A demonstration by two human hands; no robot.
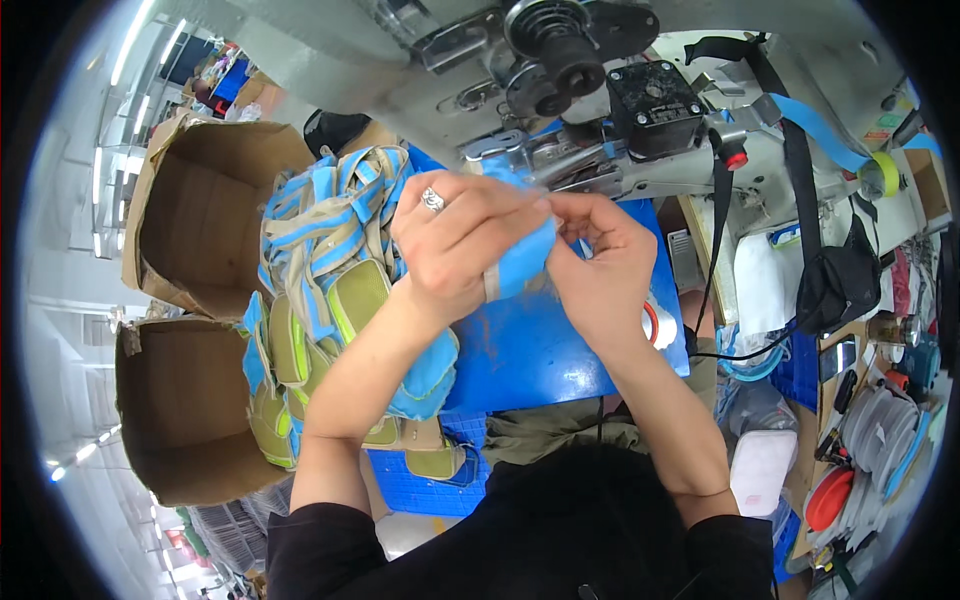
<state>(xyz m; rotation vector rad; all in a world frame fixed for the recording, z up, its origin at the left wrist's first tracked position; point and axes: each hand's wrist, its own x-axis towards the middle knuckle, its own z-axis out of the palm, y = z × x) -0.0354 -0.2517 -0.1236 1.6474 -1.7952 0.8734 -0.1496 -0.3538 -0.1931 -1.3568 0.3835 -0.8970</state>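
Just in front of an industrial sewing machine (pixel 400 45), both my hands are close together over a blue work surface (pixel 540 345). My left hand (pixel 450 240), with a ring on one finger, is closed around a piece of bright blue fabric (pixel 526 262) with a beige edge. The fingertips of my right hand (pixel 605 265) pinch the same fabric at its upper right edge. To the left of my hands, a heap of blue-and-beige straps (pixel 325 225) joins several green and blue sewn pieces (pixel 360 295) that hang over the table's edge. The fingers hide part of the fabric.
Two open cardboard boxes (pixel 205 215) stand at the left. A roll of tape (pixel 652 325) lies beside my right forearm. Black straps and a blue ribbon (pixel 820 130) hang at the right, above a crowded bench with spools (pixel 885 435) and a red lid (pixel 829 499).
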